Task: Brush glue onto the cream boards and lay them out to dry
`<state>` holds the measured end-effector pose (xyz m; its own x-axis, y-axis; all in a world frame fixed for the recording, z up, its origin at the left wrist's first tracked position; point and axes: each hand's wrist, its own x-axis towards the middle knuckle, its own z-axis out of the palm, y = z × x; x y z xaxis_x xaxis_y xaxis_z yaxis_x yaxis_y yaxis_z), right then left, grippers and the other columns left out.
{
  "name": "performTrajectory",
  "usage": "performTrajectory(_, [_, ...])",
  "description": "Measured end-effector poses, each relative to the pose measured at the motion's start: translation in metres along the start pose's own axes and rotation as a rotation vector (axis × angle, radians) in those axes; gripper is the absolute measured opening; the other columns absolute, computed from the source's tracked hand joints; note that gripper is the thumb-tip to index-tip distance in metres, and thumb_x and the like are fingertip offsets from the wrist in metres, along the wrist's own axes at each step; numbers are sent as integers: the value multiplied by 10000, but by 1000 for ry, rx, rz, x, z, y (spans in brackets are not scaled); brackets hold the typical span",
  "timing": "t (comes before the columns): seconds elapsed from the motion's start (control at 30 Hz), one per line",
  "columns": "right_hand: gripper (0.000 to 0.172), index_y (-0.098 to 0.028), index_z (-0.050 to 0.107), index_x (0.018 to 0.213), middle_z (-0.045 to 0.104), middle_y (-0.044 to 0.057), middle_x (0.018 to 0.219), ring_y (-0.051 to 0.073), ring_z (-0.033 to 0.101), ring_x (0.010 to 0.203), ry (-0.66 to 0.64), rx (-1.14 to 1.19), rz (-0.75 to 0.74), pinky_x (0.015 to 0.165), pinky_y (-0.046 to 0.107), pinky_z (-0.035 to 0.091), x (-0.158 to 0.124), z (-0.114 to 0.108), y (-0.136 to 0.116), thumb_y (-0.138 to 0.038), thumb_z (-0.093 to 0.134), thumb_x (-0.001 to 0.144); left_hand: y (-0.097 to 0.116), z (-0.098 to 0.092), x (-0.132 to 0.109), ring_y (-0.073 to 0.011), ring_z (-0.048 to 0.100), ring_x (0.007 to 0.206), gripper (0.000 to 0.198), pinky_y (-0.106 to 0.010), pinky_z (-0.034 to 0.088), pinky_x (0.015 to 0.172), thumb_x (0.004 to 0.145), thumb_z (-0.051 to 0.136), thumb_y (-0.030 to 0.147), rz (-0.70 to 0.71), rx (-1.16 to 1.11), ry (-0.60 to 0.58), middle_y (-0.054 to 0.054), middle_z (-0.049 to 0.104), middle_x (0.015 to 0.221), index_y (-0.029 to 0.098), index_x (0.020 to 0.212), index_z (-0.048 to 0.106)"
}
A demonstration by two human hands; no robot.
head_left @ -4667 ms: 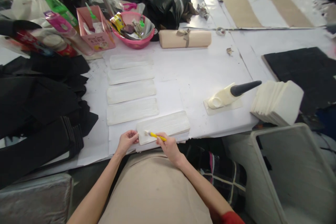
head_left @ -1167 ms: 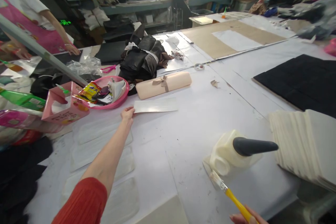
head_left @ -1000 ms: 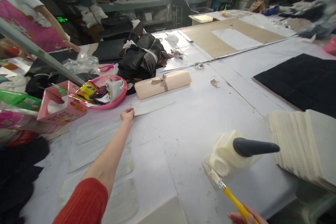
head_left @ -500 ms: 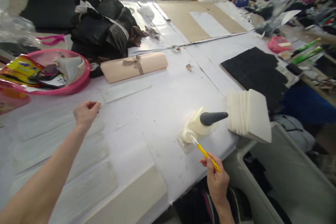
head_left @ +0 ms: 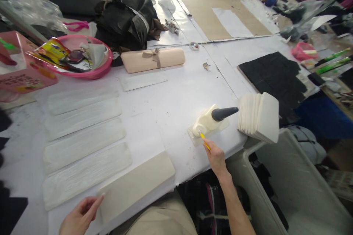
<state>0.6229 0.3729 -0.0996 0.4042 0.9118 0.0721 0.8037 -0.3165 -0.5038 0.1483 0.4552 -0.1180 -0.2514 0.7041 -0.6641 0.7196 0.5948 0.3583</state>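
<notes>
The table (head_left: 176,91) is long and covered in white paper laid in strips. A brown cardboard sheet (head_left: 201,14) lies at its far end; a black mat (head_left: 275,73) lies at its right edge. A grey plastic bin (head_left: 292,191) stands below the near right corner. Lighting is even and diffuse across the whole surface.

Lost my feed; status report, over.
Right hand shut on yellow brush, tip at cream bottle. Left hand open by grey board. Nothing blocking either.

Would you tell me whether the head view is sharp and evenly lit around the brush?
Head view: even, soft light, faint shadows; the yellow brush and right hand are sharp; the left hand looks slightly softer; the grey bin looks stretched.
</notes>
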Motion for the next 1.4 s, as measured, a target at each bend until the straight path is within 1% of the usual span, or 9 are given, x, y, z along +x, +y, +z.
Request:
performTrajectory(0.17, [354, -209, 630, 1173, 712, 87, 974, 216, 687, 871, -40, -64, -61, 782, 328, 538, -19, -10, -7, -371, 365, 1005, -44, 21, 2, -207, 465, 384, 532, -335, 379, 449, 511, 576, 780, 65, -23, -33, 24, 548, 431, 267, 654, 572])
performTrajectory(0.33, [375, -193, 637, 1141, 710, 104, 1036, 232, 689, 917, 48, -16, -14, 818, 361, 546, -42, -13, -21, -435, 396, 986, -66, 36, 12, -187, 509, 384, 558, -321, 420, 435, 535, 619, 756, 93, -209, -31, 12, 593, 462, 222, 689, 571])
performTrajectory(0.43, [409, -161, 623, 1117, 719, 105, 957, 223, 702, 848, 216, 155, 153, 799, 368, 561, -49, -8, -36, -487, 433, 960, -70, 38, 16, -203, 547, 425, 561, -316, 432, 422, 503, 671, 731, 99, -358, -53, -5, 601, 461, 209, 687, 579])
performTrajectory(0.63, [453, -136, 534, 1085, 698, 30, 717, 173, 692, 605, 597, 815, 506, 612, 307, 588, -39, 12, -44, -531, 550, 864, -71, 33, 18, -216, 584, 465, 555, -324, 456, 446, 479, 714, 699, 139, -440, -80, -30, 631, 502, 185, 667, 625])
performTrajectory(0.77, [402, -161, 521, 1003, 699, 19, 685, 180, 710, 634, 660, 1060, 696, 590, 284, 587, -22, 28, -32, -513, 579, 817, -72, 34, 20, -228, 618, 509, 536, -327, 486, 499, 511, 688, 698, 158, -414, -79, -32, 650, 519, 191, 675, 631])
performTrajectory(0.93, [336, -175, 494, 869, 665, 15, 611, 185, 704, 610, 686, 1090, 766, 571, 291, 587, -23, 40, -18, -505, 532, 818, -70, 34, 18, -229, 615, 496, 444, -323, 466, 524, 623, 622, 653, 220, -295, -42, -14, 649, 515, 214, 687, 614])
performTrajectory(1.07, [351, -178, 492, 889, 665, -8, 616, 165, 704, 621, 673, 1082, 780, 575, 252, 576, -47, 36, -25, -514, 560, 812, -66, 30, 10, -225, 614, 522, 336, -310, 426, 544, 710, 579, 567, 312, -163, 62, 4, 643, 528, 233, 681, 599])
performTrajectory(1.17, [413, -161, 528, 992, 694, -4, 667, 164, 711, 640, 619, 1089, 741, 575, 242, 572, -69, 37, -56, -512, 621, 795, -62, 29, 6, -214, 618, 543, 297, -302, 417, 559, 737, 573, 517, 360, -141, 104, 3, 645, 541, 231, 659, 594])
performTrajectory(1.4, [413, -140, 560, 1089, 707, 25, 686, 171, 693, 585, 51, 1097, 524, 529, 245, 547, -114, 78, -176, -497, 582, 882, -63, 39, 8, -168, 580, 442, 336, -251, 422, 430, 627, 673, 485, 161, -607, -51, 2, 610, 492, 173, 719, 589])
